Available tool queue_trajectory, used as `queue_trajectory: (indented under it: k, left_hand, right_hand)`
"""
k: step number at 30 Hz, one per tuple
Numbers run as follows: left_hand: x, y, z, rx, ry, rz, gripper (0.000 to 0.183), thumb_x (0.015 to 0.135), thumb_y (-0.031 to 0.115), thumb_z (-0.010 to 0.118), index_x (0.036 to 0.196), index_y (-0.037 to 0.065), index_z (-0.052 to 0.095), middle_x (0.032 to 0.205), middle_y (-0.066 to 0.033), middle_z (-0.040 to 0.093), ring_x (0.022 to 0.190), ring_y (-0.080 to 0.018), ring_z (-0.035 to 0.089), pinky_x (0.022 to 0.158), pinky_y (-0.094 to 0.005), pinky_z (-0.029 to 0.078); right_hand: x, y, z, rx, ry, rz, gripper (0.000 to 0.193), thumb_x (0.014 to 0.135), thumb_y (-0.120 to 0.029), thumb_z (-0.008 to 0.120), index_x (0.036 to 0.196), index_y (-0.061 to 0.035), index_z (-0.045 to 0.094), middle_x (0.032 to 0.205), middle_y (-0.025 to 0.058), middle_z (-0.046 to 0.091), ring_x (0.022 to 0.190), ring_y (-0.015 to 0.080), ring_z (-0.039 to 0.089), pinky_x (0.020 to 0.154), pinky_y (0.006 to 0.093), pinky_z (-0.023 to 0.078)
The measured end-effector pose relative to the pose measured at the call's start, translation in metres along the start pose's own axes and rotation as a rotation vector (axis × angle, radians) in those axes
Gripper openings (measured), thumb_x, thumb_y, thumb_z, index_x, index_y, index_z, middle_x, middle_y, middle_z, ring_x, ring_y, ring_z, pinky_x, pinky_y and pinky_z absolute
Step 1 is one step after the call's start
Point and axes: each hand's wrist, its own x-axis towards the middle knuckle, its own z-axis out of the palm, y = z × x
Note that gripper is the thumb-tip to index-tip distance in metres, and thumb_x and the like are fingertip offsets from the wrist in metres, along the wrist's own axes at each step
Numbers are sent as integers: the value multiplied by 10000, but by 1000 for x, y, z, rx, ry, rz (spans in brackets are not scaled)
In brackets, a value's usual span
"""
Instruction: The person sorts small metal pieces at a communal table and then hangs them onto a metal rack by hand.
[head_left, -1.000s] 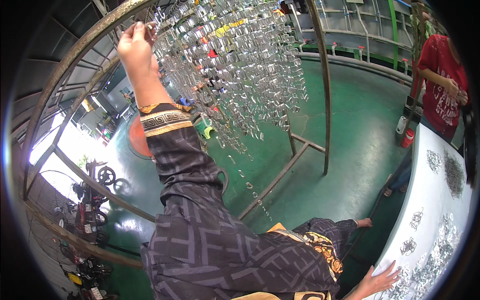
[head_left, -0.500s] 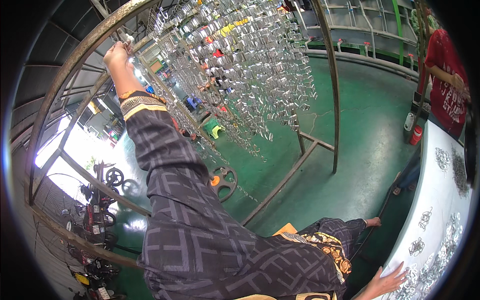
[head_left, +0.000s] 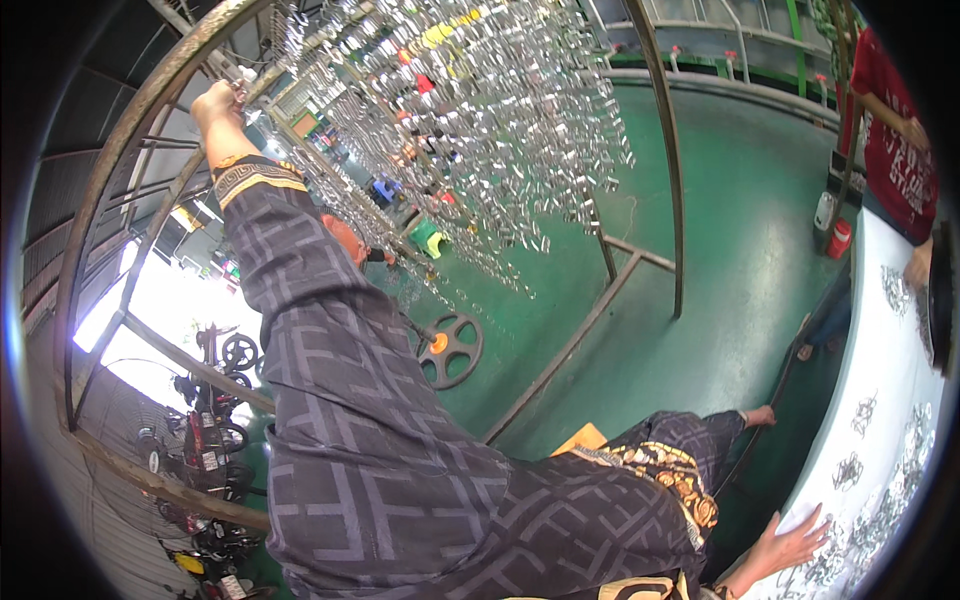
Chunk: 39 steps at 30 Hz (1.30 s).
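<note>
My left hand [head_left: 218, 100] is raised to the upper left, at the curved top bar of a rusty metal rack [head_left: 120, 150]. Its fingers are closed on a small shiny metal part [head_left: 243, 76] at the bar. Many more shiny metal parts [head_left: 480, 120] hang in dense rows from the rack to the right of that hand. My right hand [head_left: 792, 545] lies at the lower right with fingers spread, resting flat on a white table [head_left: 890, 370] beside small heaps of metal parts [head_left: 850, 470]. A dark patterned sleeve covers my left arm.
A person in a red shirt [head_left: 900, 150] stands at the table's far end, next to a red and white bottle [head_left: 838, 235]. A spoked wheel [head_left: 450, 348] lies on the green floor [head_left: 740, 300]. Motorbikes [head_left: 210, 440] stand at the left behind the rack's bars.
My left hand has moved left along the rack's top bar, still raised and closed. The right hand has stayed on the white table.
</note>
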Motion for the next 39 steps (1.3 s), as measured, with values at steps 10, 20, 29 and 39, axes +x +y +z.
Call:
queue_trajectory:
  k: [10, 20, 29, 39]
  left_hand:
    - [-58, 2, -17, 72, 244, 74, 189, 854, 129, 721, 975, 0, 658, 954, -150, 700, 744, -205, 673, 560, -304, 517]
    - [-169, -436, -177, 374, 487, -360, 306, 937, 294, 575, 1065, 20, 625, 886, -165, 682, 749, -235, 684, 604, -381, 552]
    - [-466, -391, -166, 292, -77, -1293, 127, 905, 105, 531, 984, 58, 618, 834, -95, 658, 692, -195, 615, 596, -341, 486]
    - [-503, -354, -104, 169, -478, -1093, 561, 851, 97, 693, 1378, 146, 506, 1094, -60, 643, 1024, -221, 601, 853, -387, 472]
  right_hand:
    - [3, 7, 3, -60, -70, 42, 767, 804, -400, 718, 1472, -261, 368, 1533, 170, 298, 1389, 456, 267, 1071, 657, 241]
    - [4, 3, 0, -54, -83, 7, 757, 813, -432, 702, 1472, -271, 367, 1538, 175, 283, 1400, 455, 245, 1088, 656, 213]
    - [6, 3, 1, -63, -84, -11, 759, 815, -456, 698, 1471, -262, 367, 1536, 185, 284, 1402, 459, 246, 1075, 661, 233]
    - [6, 9, 4, -91, -113, 10, 775, 807, -467, 700, 1469, -238, 370, 1534, 185, 286, 1413, 448, 226, 1088, 648, 219]
